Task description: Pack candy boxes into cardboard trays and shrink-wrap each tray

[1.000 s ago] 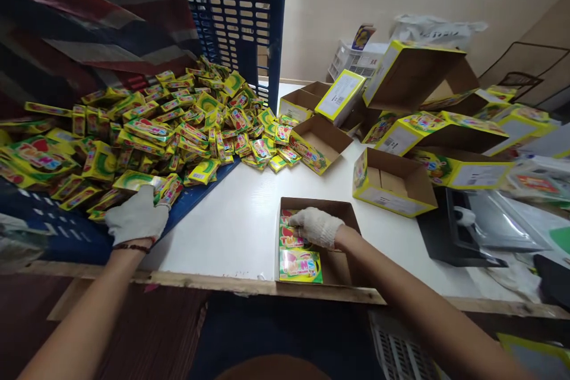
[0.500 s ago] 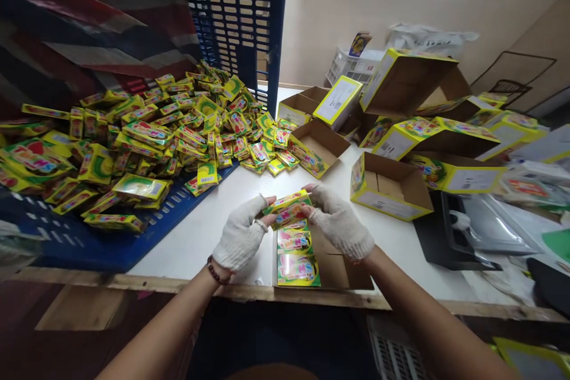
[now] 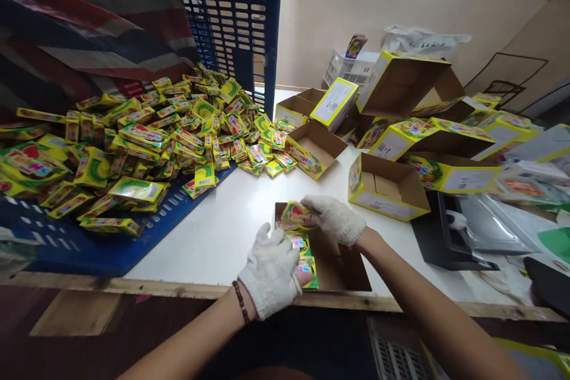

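Observation:
My right hand point(image 3: 336, 219), in a white fingerless glove, grips a small yellow-green carton point(image 3: 294, 215) at the far end of an open cardboard box point(image 3: 341, 270). My left hand point(image 3: 271, 270), gloved alike, lies over the box's left side with its fingers stretched out. Under and beside it, small cartons point(image 3: 307, 264) with colourful lettering lie in a row along the left wall; the left hand partly covers them. Bare brown cardboard shows in the right half of the box, which sits at the table's front edge.
A tipped blue crate point(image 3: 133, 252) on the left spills a heap of small cartons point(image 3: 178, 130) onto the white table point(image 3: 191, 249). Open display boxes point(image 3: 387, 187) are piled at the right. Beside them lies a black tray point(image 3: 439, 237). A wooden strip point(image 3: 178, 290) edges the table.
The small carton has gone from between both hands into the right hand alone, at the box's far end. My left hand has let go and moved right and nearer, over the row.

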A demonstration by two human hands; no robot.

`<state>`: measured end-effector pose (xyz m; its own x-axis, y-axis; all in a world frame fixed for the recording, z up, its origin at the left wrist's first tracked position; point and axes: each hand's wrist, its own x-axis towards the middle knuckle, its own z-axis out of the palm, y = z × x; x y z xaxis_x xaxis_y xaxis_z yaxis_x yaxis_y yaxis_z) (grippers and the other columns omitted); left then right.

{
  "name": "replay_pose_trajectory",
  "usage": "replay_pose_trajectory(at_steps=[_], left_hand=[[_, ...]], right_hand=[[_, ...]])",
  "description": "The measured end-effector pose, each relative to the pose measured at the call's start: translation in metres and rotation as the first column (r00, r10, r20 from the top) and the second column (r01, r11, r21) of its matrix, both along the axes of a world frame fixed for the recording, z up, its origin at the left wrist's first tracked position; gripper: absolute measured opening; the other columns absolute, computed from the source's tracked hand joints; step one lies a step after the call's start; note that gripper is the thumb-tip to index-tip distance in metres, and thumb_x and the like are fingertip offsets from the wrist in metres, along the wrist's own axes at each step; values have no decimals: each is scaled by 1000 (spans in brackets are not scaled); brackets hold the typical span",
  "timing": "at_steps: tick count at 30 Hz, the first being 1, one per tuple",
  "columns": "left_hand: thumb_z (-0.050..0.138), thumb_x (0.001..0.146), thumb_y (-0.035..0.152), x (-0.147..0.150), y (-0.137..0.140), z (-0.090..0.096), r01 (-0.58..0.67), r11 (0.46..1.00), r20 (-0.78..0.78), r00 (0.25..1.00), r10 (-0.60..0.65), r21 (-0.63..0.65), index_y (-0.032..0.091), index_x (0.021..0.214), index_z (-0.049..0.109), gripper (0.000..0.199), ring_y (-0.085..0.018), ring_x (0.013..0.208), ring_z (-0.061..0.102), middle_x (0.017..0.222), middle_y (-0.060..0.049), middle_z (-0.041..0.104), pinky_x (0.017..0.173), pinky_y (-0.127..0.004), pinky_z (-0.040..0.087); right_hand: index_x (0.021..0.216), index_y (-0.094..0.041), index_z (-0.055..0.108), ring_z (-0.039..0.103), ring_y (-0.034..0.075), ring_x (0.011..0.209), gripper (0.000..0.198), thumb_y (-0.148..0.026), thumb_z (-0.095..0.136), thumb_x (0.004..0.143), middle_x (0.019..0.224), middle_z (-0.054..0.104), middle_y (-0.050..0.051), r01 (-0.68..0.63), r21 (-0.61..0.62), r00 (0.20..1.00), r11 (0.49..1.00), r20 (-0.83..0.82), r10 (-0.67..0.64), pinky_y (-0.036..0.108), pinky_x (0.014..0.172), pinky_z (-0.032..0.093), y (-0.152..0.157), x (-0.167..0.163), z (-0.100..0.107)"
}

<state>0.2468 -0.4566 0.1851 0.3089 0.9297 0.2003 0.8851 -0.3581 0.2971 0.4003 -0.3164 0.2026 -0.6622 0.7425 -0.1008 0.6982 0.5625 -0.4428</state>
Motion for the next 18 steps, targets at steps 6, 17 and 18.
replay_pose_trajectory(at_steps=[6, 17, 18], left_hand=[[52, 85, 60, 8, -3, -5, 24, 998, -105, 994, -30, -62, 15, 82, 70, 48, -30, 96, 59, 82, -10, 70, 101, -59, 34], [49, 90, 51, -8, -1, -58, -414, 875, 820, 389, 419, -251, 19, 141, 46, 60, -27, 142, 36, 149, -14, 44, 118, -44, 30], [48, 90, 54, -6, 2, -63, -367, 865, 837, 299, 459, -343, 20, 141, 46, 62, -28, 142, 37, 148, -14, 46, 117, -44, 32]], right_hand=[[101, -17, 69, 61, 20, 92, 24, -19, 47, 93, 102, 67, 11, -120, 198, 926, 973, 376, 38, 27, 75, 44, -10, -30, -24], [129, -19, 57, 56, 28, 120, 43, -40, 47, 92, 130, 60, 14, 446, -196, 851, 873, -210, -482, 44, 102, 43, -49, 9, -38], [131, -19, 55, 54, 31, 123, 50, -48, 44, 92, 132, 59, 15, 437, -274, 835, 857, -231, -500, 48, 102, 43, -54, 11, -41]])
